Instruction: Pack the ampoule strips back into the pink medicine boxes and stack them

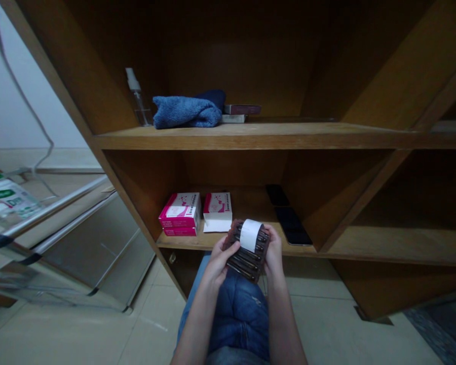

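Over my lap, both hands hold a brown plastic tray of dark vials (245, 261), tilted up towards me. A white paper piece (250, 234) lies across the vials near its upper part. My left hand (217, 262) grips the left edge, thumb resting on the front. Around the right edge, my right hand (274, 253) is closed, with part of its fingers hidden behind the tray. Just behind the tray on the lower shelf stands a pink-and-white box (218, 204), a white flap spread at its front. Two similar boxes (180, 215) are stacked to its left.
Two dark flat phone-like things (294, 225) lie at the right of the lower shelf (197, 243). Above, a spray bottle (139, 101), a folded blue towel (188, 111) and thin boxes (239, 110) rest on the upper shelf. A metal-framed rack (87, 253) stands left.
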{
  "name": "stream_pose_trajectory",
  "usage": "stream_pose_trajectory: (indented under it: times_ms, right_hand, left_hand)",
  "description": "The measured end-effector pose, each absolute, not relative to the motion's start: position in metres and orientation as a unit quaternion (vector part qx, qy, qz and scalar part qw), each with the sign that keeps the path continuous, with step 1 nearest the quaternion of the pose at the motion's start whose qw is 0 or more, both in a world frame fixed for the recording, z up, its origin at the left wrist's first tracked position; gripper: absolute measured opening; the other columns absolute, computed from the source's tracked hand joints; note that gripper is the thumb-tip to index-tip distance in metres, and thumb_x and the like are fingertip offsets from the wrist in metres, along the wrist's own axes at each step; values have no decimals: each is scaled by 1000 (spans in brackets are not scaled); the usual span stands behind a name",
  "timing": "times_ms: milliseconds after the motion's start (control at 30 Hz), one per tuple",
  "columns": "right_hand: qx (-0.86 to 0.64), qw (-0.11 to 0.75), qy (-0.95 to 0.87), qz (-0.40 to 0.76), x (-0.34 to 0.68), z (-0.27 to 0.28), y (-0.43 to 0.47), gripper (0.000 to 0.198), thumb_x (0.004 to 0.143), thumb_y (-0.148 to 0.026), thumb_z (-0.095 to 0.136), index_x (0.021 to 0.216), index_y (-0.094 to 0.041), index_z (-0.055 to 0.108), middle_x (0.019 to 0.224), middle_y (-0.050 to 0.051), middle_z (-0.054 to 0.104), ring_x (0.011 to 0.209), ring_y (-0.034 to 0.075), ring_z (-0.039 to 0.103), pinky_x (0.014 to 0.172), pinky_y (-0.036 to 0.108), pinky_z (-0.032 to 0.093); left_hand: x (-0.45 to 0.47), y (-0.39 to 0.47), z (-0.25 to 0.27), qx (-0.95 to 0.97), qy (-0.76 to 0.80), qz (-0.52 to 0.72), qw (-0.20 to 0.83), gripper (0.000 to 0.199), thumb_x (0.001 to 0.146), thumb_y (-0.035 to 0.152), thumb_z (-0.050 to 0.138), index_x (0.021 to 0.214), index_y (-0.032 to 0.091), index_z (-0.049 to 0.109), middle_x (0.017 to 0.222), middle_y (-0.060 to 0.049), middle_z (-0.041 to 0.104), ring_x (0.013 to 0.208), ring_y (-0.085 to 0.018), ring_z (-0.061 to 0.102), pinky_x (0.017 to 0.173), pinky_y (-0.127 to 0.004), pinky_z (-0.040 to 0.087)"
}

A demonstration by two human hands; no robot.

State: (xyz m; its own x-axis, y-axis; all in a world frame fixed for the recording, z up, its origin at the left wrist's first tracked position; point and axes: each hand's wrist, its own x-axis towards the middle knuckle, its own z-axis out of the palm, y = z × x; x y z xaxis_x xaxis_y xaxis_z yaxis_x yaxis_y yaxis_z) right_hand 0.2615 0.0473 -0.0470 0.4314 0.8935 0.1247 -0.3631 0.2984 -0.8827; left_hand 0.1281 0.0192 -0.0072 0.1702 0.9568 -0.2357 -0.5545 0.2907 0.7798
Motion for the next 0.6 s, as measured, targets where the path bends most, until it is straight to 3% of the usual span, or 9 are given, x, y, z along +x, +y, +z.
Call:
stream_pose_trajectory:
  times_ms: [467,600]
  right_hand:
    - [-433,722,-358,404,268,-43,46,10,59,-27,64,66,-19,62,66,-1,66,63,17,59,60,27,46]
    - [-410,687,-388,457,267,-41,45,20,57,-21,68,77,-20,68,78,3,70,73,19,63,66,29,50]
  left_hand:
    - [133,17,-8,344,363,577,646,40,54,19,79,91,13,68,88,-6,70,79,-16,63,75,-24,45]
    - [132,19,-7,329,368,603,626,41,56,20,78,94,14,66,90,-5,70,80,-16,64,77,-24,46]
